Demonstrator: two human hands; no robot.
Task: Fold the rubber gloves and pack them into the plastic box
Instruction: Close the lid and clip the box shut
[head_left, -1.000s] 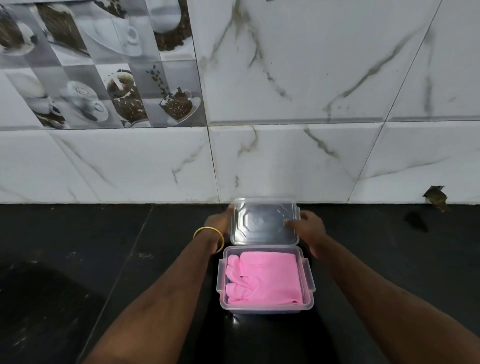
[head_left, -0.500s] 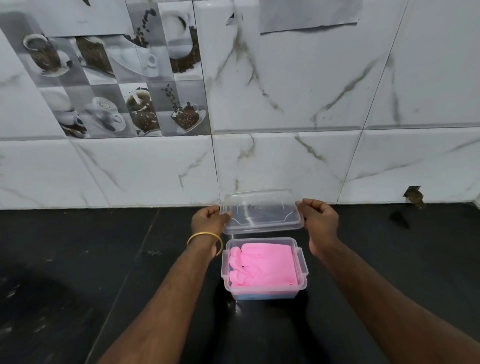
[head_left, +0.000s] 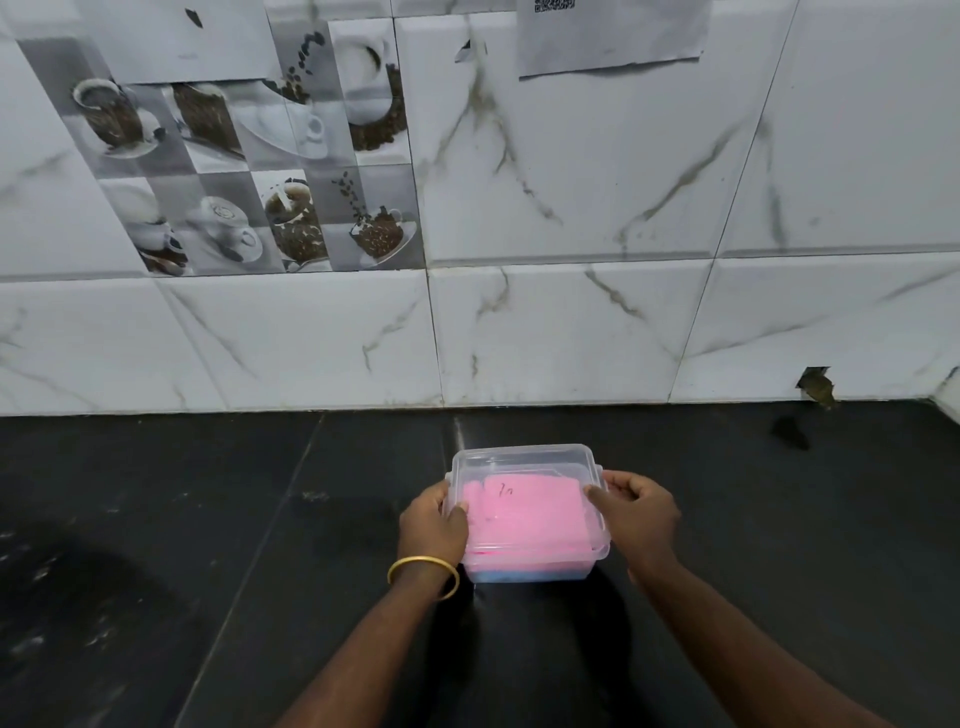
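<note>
A clear plastic box (head_left: 530, 569) stands on the black counter, near the middle of the head view. Folded pink rubber gloves (head_left: 524, 512) fill it, with something blue showing at the bottom. The clear lid (head_left: 519, 457) lies over the box's top. My left hand (head_left: 434, 522), with a gold bangle on the wrist, grips the lid's left edge, thumb on top. On the right edge my right hand (head_left: 636, 512) holds the lid the same way.
The black counter (head_left: 208, 545) runs back to a white marble-tiled wall (head_left: 571, 332). A paper sheet with a QR code (head_left: 613, 36) hangs high on the wall. A chipped hole (head_left: 815, 387) sits at the wall's base on the right.
Both hands have carried the lid from behind the box down over its top, covering the pink gloves. The camera has tilted up and pulled back.
</note>
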